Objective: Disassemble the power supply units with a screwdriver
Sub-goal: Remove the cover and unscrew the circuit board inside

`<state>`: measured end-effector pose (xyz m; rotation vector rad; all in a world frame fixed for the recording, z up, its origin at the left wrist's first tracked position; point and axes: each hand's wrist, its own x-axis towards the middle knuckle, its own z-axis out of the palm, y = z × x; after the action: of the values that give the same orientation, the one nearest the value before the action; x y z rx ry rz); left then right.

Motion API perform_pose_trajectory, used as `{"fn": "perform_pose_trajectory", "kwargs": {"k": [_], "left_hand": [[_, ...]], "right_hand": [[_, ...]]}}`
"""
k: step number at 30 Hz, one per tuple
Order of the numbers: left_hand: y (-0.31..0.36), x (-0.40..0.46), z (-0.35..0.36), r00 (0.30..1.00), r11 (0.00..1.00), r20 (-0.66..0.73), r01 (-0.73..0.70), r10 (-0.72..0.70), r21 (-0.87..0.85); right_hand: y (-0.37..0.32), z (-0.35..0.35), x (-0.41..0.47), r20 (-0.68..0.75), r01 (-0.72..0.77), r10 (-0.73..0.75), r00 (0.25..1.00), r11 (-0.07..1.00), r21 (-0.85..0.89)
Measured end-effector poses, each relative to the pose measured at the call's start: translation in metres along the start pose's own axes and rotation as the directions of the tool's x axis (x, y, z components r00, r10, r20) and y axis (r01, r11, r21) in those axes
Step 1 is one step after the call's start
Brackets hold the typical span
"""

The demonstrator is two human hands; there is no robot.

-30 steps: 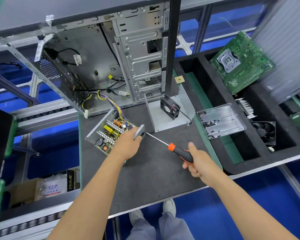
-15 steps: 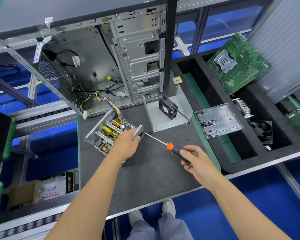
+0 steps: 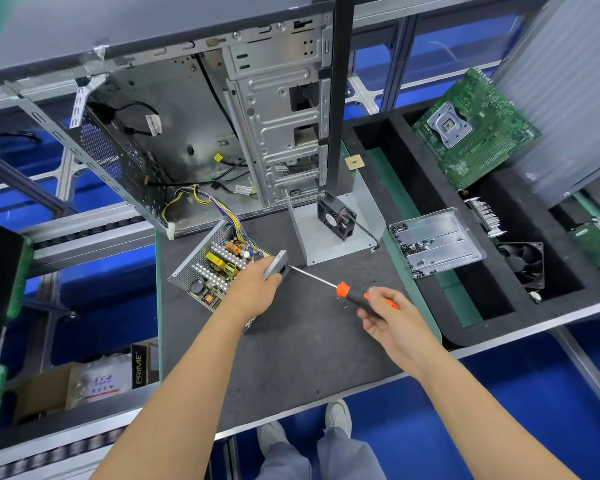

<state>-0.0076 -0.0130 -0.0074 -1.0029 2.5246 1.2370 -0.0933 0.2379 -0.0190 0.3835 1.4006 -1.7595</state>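
Observation:
An opened power supply unit [image 3: 211, 268] lies on the dark mat with its circuit board, coils and coloured wires bare. My left hand [image 3: 253, 289] grips its right end wall. My right hand [image 3: 387, 315] holds the orange and black handle of a screwdriver [image 3: 343, 290]. The steel shaft runs up and left, and its tip meets that end wall just beside my left fingers. A grey cover plate [image 3: 329, 237] with a small black fan [image 3: 336, 216] standing on it lies just behind the unit.
An open computer case [image 3: 201, 133] stands behind the mat [image 3: 291, 344]. To the right, a metal tray [image 3: 437, 240] holds several screws. Foam bins [image 3: 548, 271] beyond it hold a green motherboard [image 3: 475, 129], a heatsink and a fan. A cardboard box [image 3: 84, 382] sits lower left.
My right hand has shifted its hold on the screwdriver handle, from a full fist to a looser finger grip. The shaft tip stays at the unit's end wall. My left hand has not moved.

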Motion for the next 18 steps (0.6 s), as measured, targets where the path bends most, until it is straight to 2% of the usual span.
{"fn": "perform_pose_trajectory", "kwargs": {"k": [2, 4, 5, 8, 10, 11, 12, 14, 16, 18], "left_hand": [[-0.0003, 0.0007, 0.0003, 1.000, 1.000, -0.003, 0.005, -0.005, -0.025], [-0.0003, 0.0013, 0.0010, 1.000, 0.999, -0.002, 0.013, -0.013, -0.043], [0.0000, 0.0015, 0.0010, 1.000, 0.999, -0.001, 0.016, -0.016, -0.051], [0.0005, 0.0021, 0.0014, 1.000, 0.998, -0.006, 0.023, -0.024, -0.062], [0.0011, 0.0021, 0.0018, 1.000, 0.998, -0.008, 0.027, -0.028, -0.063], [0.0015, 0.0024, 0.0017, 0.999, 0.997, -0.009, 0.030, -0.031, -0.066], [0.0019, 0.0024, 0.0019, 0.999, 0.997, -0.012, 0.035, -0.036, -0.068], [0.0024, 0.0023, 0.0016, 0.999, 0.997, -0.020, 0.039, -0.040, -0.071], [0.0024, 0.0018, 0.0016, 0.999, 0.996, -0.024, 0.038, -0.040, -0.077], [0.0024, 0.0016, 0.0019, 0.999, 0.996, -0.024, 0.032, -0.034, -0.078]], "right_hand": [[-0.0038, 0.0029, 0.0002, -0.046, -0.146, 0.141, 0.989, 0.980, -0.132], [-0.0034, 0.0009, 0.0023, -0.106, -0.193, 0.170, 0.980, 0.942, -0.273], [-0.0020, -0.0002, 0.0026, -0.091, -0.165, 0.144, 0.985, 0.944, -0.286], [0.0041, -0.0064, 0.0040, -0.017, -0.002, 0.000, 1.000, 0.989, -0.148], [0.0026, -0.0058, 0.0020, 0.008, 0.012, -0.012, 1.000, 0.998, -0.065], [0.0009, -0.0029, 0.0005, 0.028, -0.030, 0.031, 0.999, 0.999, -0.035], [-0.0007, -0.0001, -0.0017, 0.037, -0.088, 0.090, 0.995, 0.995, -0.051], [-0.0029, 0.0030, -0.0025, -0.007, -0.163, 0.164, 0.986, 0.968, -0.192], [-0.0009, 0.0027, -0.0024, -0.034, -0.126, 0.122, 0.992, 0.944, -0.303], [0.0027, -0.0015, 0.0003, -0.035, -0.019, 0.009, 0.999, 0.957, -0.288]]}}
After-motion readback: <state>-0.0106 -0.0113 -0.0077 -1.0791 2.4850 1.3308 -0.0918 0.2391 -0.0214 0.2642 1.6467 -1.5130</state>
